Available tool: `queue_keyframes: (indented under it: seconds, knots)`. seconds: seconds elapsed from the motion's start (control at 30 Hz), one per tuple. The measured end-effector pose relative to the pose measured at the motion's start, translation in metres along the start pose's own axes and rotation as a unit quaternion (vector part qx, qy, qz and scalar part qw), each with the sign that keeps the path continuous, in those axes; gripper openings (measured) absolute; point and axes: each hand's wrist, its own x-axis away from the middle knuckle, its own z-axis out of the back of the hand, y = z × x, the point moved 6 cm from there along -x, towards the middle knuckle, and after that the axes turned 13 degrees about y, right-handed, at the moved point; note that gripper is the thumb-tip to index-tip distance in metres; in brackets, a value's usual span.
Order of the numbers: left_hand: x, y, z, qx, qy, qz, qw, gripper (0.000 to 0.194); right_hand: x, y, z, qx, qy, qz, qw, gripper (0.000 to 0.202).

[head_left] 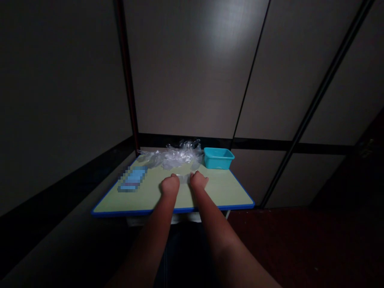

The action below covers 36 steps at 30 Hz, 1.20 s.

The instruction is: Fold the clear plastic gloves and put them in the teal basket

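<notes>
Over the middle of the small table, my left hand (170, 185) and my right hand (198, 181) are both closed. A thin piece of clear plastic (184, 179) stretches between them, each hand gripping one end. Whether it is a bag or another kind of film is too small and dim to tell. Behind my hands, a crumpled heap of clear plastic (180, 156) spreads along the table's far edge. To the right of that heap stands a turquoise plastic basket (218, 163), with its inside mostly hidden.
A pixelated, bluish flat object (133, 179) lies on the table's left side. The pale green tabletop (222, 192) has a blue edge. Dark panelled walls (192, 80) close in at the back and left. Dark red floor (288, 240) shows at the right.
</notes>
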Motion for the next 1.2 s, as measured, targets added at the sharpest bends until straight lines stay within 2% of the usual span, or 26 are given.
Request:
queue_keyframes:
  seconds: [0.27, 0.53, 0.73, 0.83, 0.9, 1.0, 1.07, 1.13, 1.2]
  knots:
    - [-0.002, 0.001, -0.005, -0.009, -0.016, 0.005, 1.000, 0.034, -0.001, 0.000, -0.002, -0.004, -0.011, 0.008, 1.000, 0.030]
    - [-0.005, 0.013, -0.009, -0.037, -0.036, 0.004, 0.999, 0.030, -0.002, 0.000, -0.002, -0.006, -0.012, 0.008, 1.000, 0.028]
    - [-0.009, 0.018, -0.013, -0.076, -0.035, 0.031, 0.996, 0.027, -0.002, 0.000, -0.004, -0.006, -0.006, 0.012, 1.000, 0.027]
    - [-0.009, 0.021, -0.011, -0.083, -0.015, 0.031, 0.996, 0.033, -0.002, 0.000, -0.003, -0.009, -0.005, 0.014, 1.000, 0.026]
    - [-0.009, 0.026, -0.006, -0.047, 0.023, 0.017, 0.998, 0.045, -0.002, 0.000, -0.002, -0.009, -0.007, 0.012, 1.000, 0.026]
    - [-0.008, 0.032, 0.001, 0.087, 0.085, -0.009, 0.993, 0.060, -0.002, -0.001, -0.003, -0.010, -0.014, 0.010, 1.000, 0.026]
    - [-0.007, 0.034, 0.001, 0.156, 0.095, -0.015, 0.983, 0.065, -0.002, -0.001, -0.002, -0.010, -0.015, 0.012, 1.000, 0.026]
    - [-0.007, 0.034, 0.000, 0.162, 0.090, -0.021, 0.982, 0.069, -0.002, -0.001, -0.003, -0.006, -0.015, 0.013, 1.000, 0.026]
    - [-0.007, 0.035, 0.001, 0.121, 0.086, -0.038, 0.988, 0.071, -0.002, -0.001, -0.003, -0.004, -0.015, 0.014, 1.000, 0.027]
